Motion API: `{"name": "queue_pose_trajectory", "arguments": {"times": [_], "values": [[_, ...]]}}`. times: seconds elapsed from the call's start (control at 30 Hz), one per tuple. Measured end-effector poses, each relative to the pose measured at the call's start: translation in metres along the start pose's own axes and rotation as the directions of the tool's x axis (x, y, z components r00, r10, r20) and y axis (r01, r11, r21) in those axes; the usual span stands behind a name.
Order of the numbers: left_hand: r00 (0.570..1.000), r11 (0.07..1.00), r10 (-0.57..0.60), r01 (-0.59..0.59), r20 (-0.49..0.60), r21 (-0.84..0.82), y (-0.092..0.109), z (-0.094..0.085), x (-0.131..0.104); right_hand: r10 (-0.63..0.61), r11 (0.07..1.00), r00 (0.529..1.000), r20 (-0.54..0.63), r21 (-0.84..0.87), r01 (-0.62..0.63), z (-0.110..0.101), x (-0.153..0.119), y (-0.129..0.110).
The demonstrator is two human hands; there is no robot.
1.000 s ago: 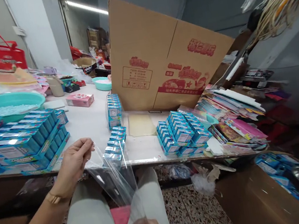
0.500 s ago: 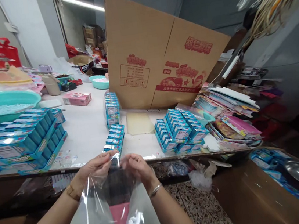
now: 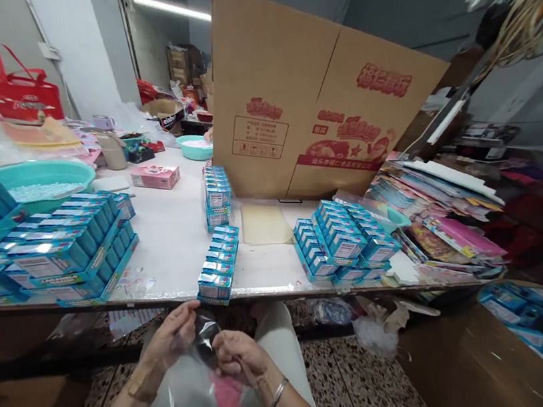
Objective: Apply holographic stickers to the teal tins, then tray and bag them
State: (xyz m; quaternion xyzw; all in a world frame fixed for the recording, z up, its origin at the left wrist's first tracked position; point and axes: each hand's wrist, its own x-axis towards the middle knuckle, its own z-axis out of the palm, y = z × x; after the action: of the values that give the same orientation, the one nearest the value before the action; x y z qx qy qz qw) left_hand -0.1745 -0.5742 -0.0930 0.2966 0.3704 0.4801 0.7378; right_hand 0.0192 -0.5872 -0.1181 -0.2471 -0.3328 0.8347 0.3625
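A clear plastic bag hangs over my lap, with pink showing through it. My left hand pinches one side of its upper edge. Right of it, my right hand has its fingers curled round the other side. Just beyond the hands, at the table's front edge, lies a tray of small blue boxes. Behind that tray stands a taller blue stack. Neither hand touches the boxes.
Stacked blue trays fill the table's left, by a teal basin. More blue boxes sit right of centre. A large carton stands at the back. Piled printed sheets lie at right. An open carton stands below.
Both hands have moved down toward my lap with the plastic bag, and the blue tray at the table edge is now uncovered. The camera view has shifted left.
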Motion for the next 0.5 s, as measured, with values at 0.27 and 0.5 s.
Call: {"name": "queue_pose_trajectory", "arguments": {"times": [0.27, 0.5], "values": [[0.972, 0.971, 0.227, -0.221, -0.066, 0.086, 0.071, 0.008, 0.028, -0.315, 0.946, 0.924, -0.215, -0.15, 0.288, -0.003, 0.044, -0.071], [0.939, 0.93, 0.307, -0.262, -0.155, 0.256, 0.045, -0.008, 0.068, -0.459, 0.878, 0.816, -0.351, -0.32, 0.356, -0.032, 0.072, -0.044]]}}
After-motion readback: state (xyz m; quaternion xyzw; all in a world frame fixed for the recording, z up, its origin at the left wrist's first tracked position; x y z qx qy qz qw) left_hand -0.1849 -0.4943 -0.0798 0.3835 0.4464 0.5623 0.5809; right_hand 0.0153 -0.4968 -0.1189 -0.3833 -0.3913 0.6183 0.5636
